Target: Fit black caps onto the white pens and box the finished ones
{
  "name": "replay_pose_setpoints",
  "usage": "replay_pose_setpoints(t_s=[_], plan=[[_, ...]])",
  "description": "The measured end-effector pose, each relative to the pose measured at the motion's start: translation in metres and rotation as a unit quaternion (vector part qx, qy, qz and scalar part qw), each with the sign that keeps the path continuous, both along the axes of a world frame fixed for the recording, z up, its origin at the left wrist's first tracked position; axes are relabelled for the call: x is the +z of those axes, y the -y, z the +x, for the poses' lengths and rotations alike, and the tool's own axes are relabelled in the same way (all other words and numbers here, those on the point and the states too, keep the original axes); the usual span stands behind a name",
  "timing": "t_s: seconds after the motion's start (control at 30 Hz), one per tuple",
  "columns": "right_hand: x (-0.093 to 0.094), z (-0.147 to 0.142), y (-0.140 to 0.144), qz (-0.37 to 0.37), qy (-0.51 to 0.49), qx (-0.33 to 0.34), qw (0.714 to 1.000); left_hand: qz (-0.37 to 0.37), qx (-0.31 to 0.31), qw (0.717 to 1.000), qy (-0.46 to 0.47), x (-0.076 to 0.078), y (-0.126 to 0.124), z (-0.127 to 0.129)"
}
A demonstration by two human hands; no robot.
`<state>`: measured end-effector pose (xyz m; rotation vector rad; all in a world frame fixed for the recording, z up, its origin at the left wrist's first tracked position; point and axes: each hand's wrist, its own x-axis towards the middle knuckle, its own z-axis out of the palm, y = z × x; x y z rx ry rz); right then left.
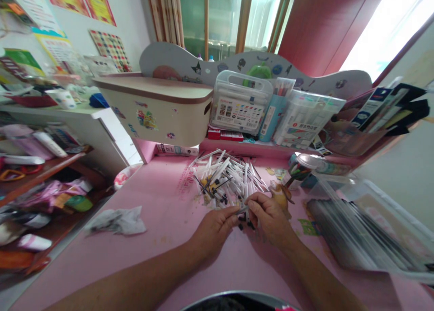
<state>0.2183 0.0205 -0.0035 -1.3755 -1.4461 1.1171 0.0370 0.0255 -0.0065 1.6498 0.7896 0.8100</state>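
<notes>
Table: the pink-topped table (162, 220) carries everything and runs from the near edge to the low shelf at the back.
Box: a cream rounded storage box with cartoon stickers (154, 110) sits at the back left, well apart from the hands.
Marker case: a clear plastic marker case with a handle (241, 102) stands just beside that box on the back shelf.
Tissue: a crumpled white tissue (117, 221) lies on the left of the table, apart from the work.
Pile: a loose heap of thin white plastic pens and black refills (227, 175) lies at the table's middle, just beyond both hands.
Left hand: the left hand (213, 229) has its fingers (233, 213) closed on 1 end of a thin white pen (242, 209).
Right hand: the right hand (267, 218) pinches the other end, fingers closed on it.
Handling: that pen looks light, stiff and smooth, likely slippery; a pinch near each end seems the surest hold.
</notes>
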Motion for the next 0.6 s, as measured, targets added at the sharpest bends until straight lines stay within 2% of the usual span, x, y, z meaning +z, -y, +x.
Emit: replay_pose_setpoints(t_s=[0.2, 0.5, 0.6], plan=[[0.003, -0.001, 0.0011, -0.003, 0.011, 0.003, 1.0, 0.003, 0.001, 1.0, -0.012, -0.0039, -0.0004, -0.0018], [-0.004, -0.0011, -0.0006, 0.004, 0.033, 0.004, 0.999, -0.005, -0.005, 1.0, 0.014, 0.0007, 0.0002, 0.0004], [-0.0003, 0.0002, -0.0017, 0.015, 0.025, 0.005, 1.0, -0.045, 0.014, 0.999, 0.018, -0.0029, 0.0004, 0.001]])
